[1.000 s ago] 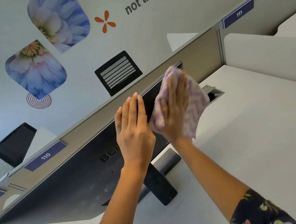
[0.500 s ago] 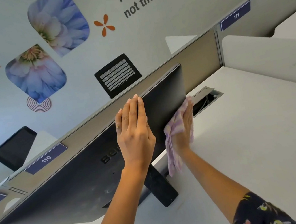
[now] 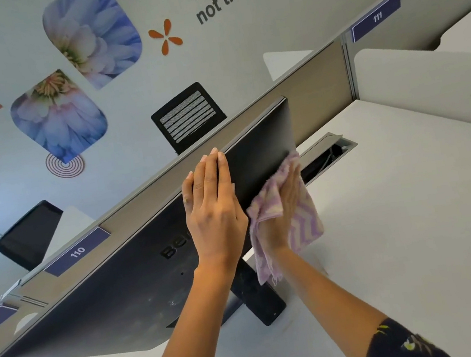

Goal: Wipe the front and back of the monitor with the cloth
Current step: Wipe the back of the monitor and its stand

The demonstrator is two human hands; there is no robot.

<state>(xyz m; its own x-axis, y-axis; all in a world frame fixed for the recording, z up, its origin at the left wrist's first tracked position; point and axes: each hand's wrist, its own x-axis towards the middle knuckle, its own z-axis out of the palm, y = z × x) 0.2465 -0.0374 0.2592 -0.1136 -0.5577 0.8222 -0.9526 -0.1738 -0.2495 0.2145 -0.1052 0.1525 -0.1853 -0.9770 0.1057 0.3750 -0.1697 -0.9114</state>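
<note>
Monitor (image 3: 140, 284) back: cloth (image 3: 307, 219) swept down, right strip likely done; left hand (image 3: 215, 212) flat bracing, right hand (image 3: 287, 195) flat pressing cloth.

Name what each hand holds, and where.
Left hand lies flat on the monitor, holding nothing. Right hand presses the cloth, at its upper part, onto the monitor edge.

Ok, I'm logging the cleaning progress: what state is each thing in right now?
Monitor: back facing the camera, dusty smudges low on the panel.
Cloth: pressed against the monitor's right edge, one end hanging down.
Left hand: flat on the monitor's back, fingers straight.
Right hand: pressing the cloth to the monitor.
Cable hatch: lid raised, open.
</note>
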